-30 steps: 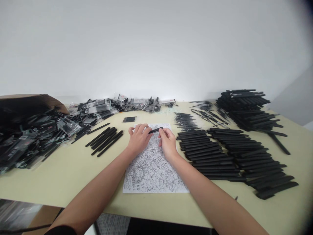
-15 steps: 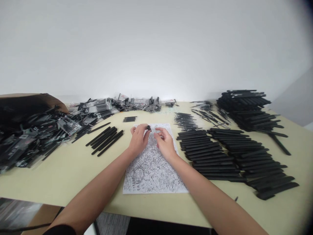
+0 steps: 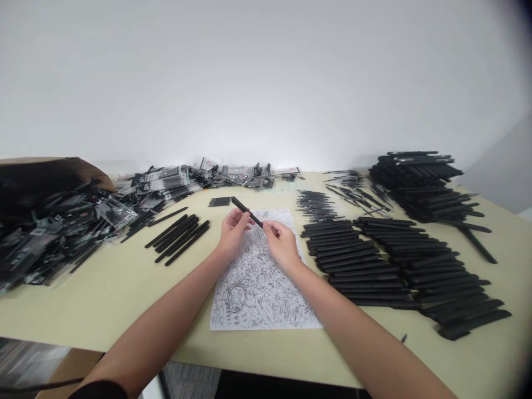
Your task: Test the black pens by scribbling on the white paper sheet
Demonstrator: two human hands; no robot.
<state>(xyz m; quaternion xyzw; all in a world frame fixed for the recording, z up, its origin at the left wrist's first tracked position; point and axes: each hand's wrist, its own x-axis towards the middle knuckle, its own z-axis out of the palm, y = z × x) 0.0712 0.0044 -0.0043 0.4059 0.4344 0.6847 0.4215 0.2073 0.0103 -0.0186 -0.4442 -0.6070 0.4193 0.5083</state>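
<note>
A slim black pen is held above a scribble-covered sheet of paper in the middle of the pale yellow table. My left hand pinches the pen near its middle. My right hand grips its lower right end with closed fingers. The pen slants up to the left, its free end pointing at a small bundle of short black sticks.
Loose black pens lie left of the paper. Rows of black pens fill the right side, with a taller stack at the back right. Packaged pens spill from a brown box at left.
The pen lay nearly level between my hands a second ago, was then hidden in my left hand, and now slants up to the left, held by both hands.
</note>
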